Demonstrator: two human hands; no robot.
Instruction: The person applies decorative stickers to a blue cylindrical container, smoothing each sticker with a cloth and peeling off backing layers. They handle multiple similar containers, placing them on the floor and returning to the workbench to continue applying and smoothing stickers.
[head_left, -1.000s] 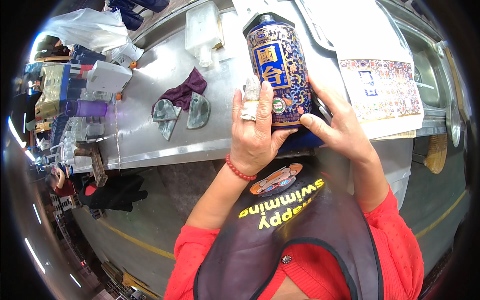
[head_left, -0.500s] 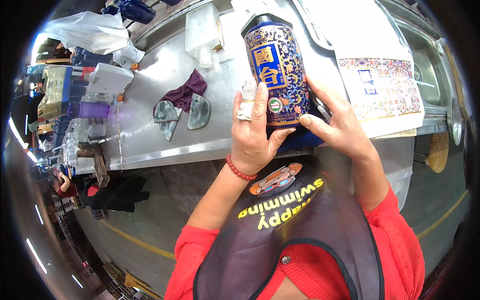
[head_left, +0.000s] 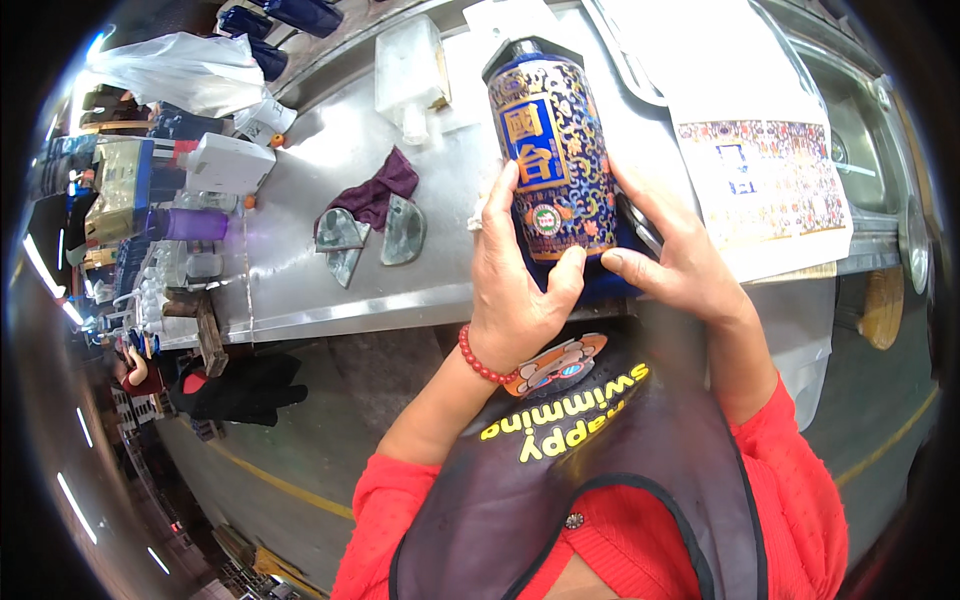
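A dark blue bottle with a colourful floral and gold pattern lies tilted between my hands, its neck pointing away from me. My left hand grips its left side. The left thumb presses on the lower front, and a white wrapping on one finger is partly hidden. My right hand closes on the right side, thumb near the bottom edge and fingers along the flank. Something dark and narrow shows between the right palm and the bottle; its kind is unclear. To the right lies a white sheet printed with the same floral pattern.
On the steel table at left are a purple cloth, marbled green flat pieces and a clear bottle-shaped container. A white box and plastic bag are farther left. A sink stands far right.
My left thumb has moved from under the bottle's bottom edge onto its lower front. The left index finger has shifted slightly, and the bottle has turned slightly leftward. The right hand stays nearly in place.
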